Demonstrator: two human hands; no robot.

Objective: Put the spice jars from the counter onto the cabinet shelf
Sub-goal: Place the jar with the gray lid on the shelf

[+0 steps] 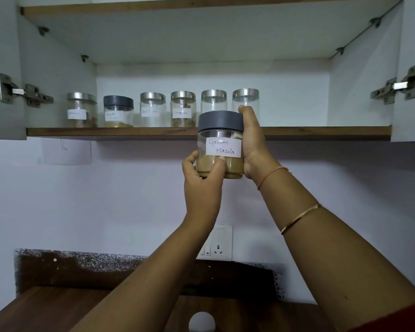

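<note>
At the bottom of the frame lies the wooden bench [46, 307], with a white rounded thing [201, 319] at bottom centre that is too cut off to name. No jar shows on the part of the bench in view. Both forearms rise from there, and the right one carries one gold bangle [300, 219] and one orange thread [271, 176].

At mid-frame the Garam Masala jar [223, 147] is held upright in the air, its grey lid across the front edge of the cabinet shelf [106, 131] and its base below that edge. The left grip [201, 178] is clamped round the jar's base, thumb on the glass. The right grip [254, 149] is clamped along its right side, fingertips up at the lid.

To land it well, I would lift until the base clears the shelf's edge. Keep it level, carry it inward and towards the right of the frame, where the shelf looks bare. Slip the left fingers out from the base before it touches down. The label should face out like the others.

Behind it, the shelf holds six jars in a row: five with steel lids [152, 94] and one grey-lidded jar [118, 103], second from the left. Four show labels, and the right-hand two are partly hidden. With the held one, that makes seven jars.
</note>
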